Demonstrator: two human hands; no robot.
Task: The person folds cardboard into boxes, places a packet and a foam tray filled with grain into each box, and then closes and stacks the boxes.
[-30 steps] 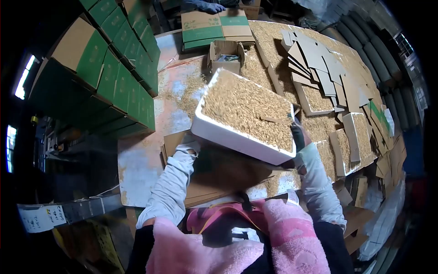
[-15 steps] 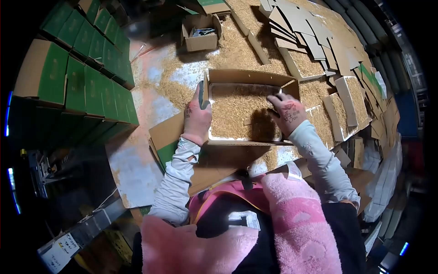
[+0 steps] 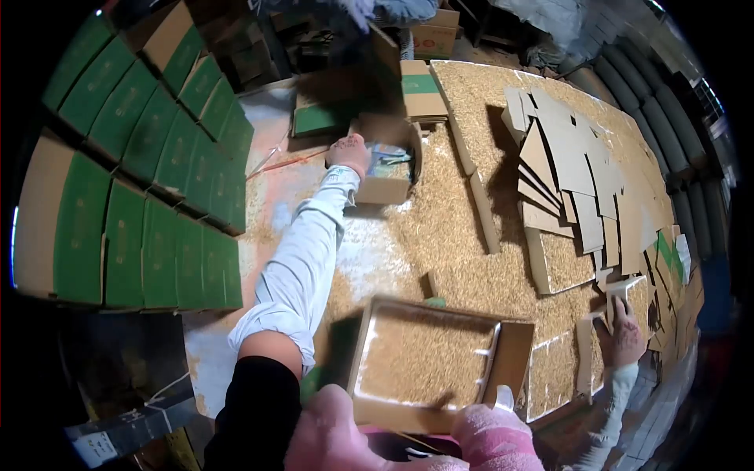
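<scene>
My left hand (image 3: 349,153), in a pink glove, reaches forward to the left wall of a small open cardboard box (image 3: 378,191). Its fingers look curled there, and what they hold is hidden. Blue printed packets (image 3: 390,157) lie inside that box. My right hand (image 3: 627,334), gloved too, rests at the near end of a white-edged block of wood shavings (image 3: 636,292), fingers stretched out and thumb apart. Close to my body stands an open cardboard carton (image 3: 514,357), lined with a white-edged layer of shavings (image 3: 424,357); neither hand touches it.
Green-and-brown cartons (image 3: 126,243) are stacked at the left. Loose shavings (image 3: 448,228) cover much of the table. Flat cardboard pieces (image 3: 577,161) lie piled at the right. Folded green-and-brown cartons (image 3: 420,90) lie at the back, where another person's sleeve (image 3: 404,9) shows.
Both hands have left the large carton. My left hand has moved forward to the small box, my right hand out to the block at the right. The view has shifted forward.
</scene>
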